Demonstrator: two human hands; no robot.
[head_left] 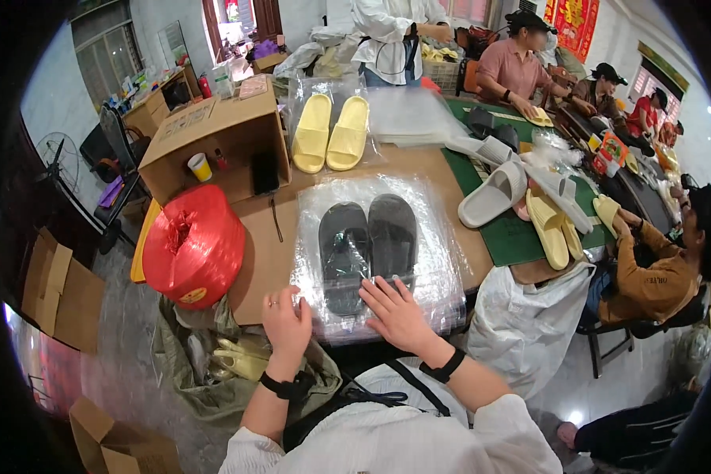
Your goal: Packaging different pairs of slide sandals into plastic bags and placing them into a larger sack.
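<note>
Black slippers (pixel 393 233): pair side by side, toes toward twelve, lying amid clear plastic bags (pixel 438 276) on the near part of the table; clock directions below are taken from this pair
Left hand (pixel 287 320): at eight o'clock, fingers loosely bent, by the bags' near left corner; contact with the plastic cannot be told
Right hand (pixel 395 316): between five and six, fingers spread, fingertips over the heel end of the right slipper, palm down
Grip: hands apart from each other, neither clamped on anything
Yellow slippers (pixel 311 138): just left of twelve, paired on clear plastic
Bag stack (pixel 411 114): between twelve and one, flat clear sheets
Cardboard box (pixel 189 130): at ten, open side facing the bags, a yellow-and-white cup (pixel 200 167) within
Red twine roll (pixel 221 257): at nine
Grey slippers (pixel 494 193): at two, partly on a green mat (pixel 490 237)
White sack (pixel 521 332): at four
Olive sack (pixel 186 371): between seven and eight, yellow footwear (pixel 241 362) inside
Co-worker (pixel 652 272): at three, brown sleeve, hand at a yellow slipper (pixel 606 212)
</note>
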